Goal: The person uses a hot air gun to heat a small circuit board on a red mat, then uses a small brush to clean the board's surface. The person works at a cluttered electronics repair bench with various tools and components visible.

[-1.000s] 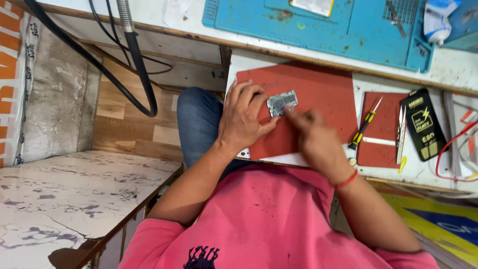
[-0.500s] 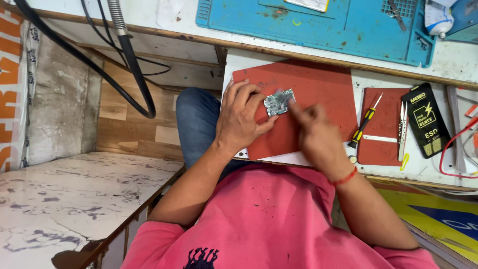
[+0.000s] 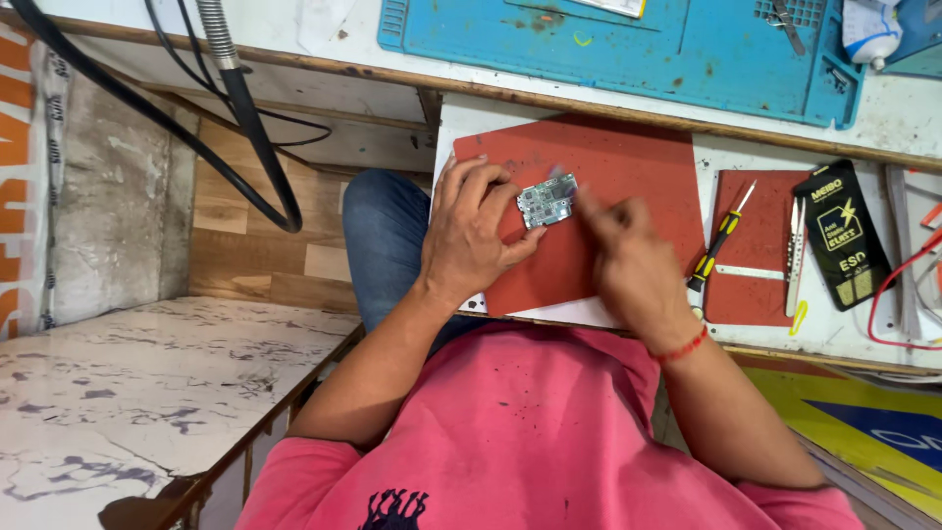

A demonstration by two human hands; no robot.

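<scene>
My left hand (image 3: 473, 234) lies on the red mat (image 3: 628, 162), fingers bent and clamped on the left edge of a small circuit board (image 3: 547, 199), which it holds tilted just above the mat's middle. My right hand (image 3: 628, 257) is close against the board's right edge, its fingertips blurred; they seem pinched together on something thin, but I cannot tell what, nor whether they touch the board itself. A red thread band (image 3: 679, 347) circles that wrist.

The red mat sits on a white board that juts from the bench toward my lap. Just to the right of it lies a smaller red mat (image 3: 758, 245), with a yellow-and-black screwdriver (image 3: 718, 240) lying aslant across its left edge. A pair of metal tweezers (image 3: 794, 257) lies along its right edge, and beside that rests a black flat packet (image 3: 844, 236) with yellow print. A red wire (image 3: 898, 285) curves at the far right.

Beyond the red mat, farther up the bench, lies a big blue work mat (image 3: 628, 44), scuffed and stained. Black cables (image 3: 245, 128) and a ribbed grey hose (image 3: 214, 29) hang down at the left, over a wooden panel. Below my arms I see my pink shirt (image 3: 520, 432) and a blue-jeaned knee (image 3: 385, 236), with a marbled white slab (image 3: 137, 393) at lower left.
</scene>
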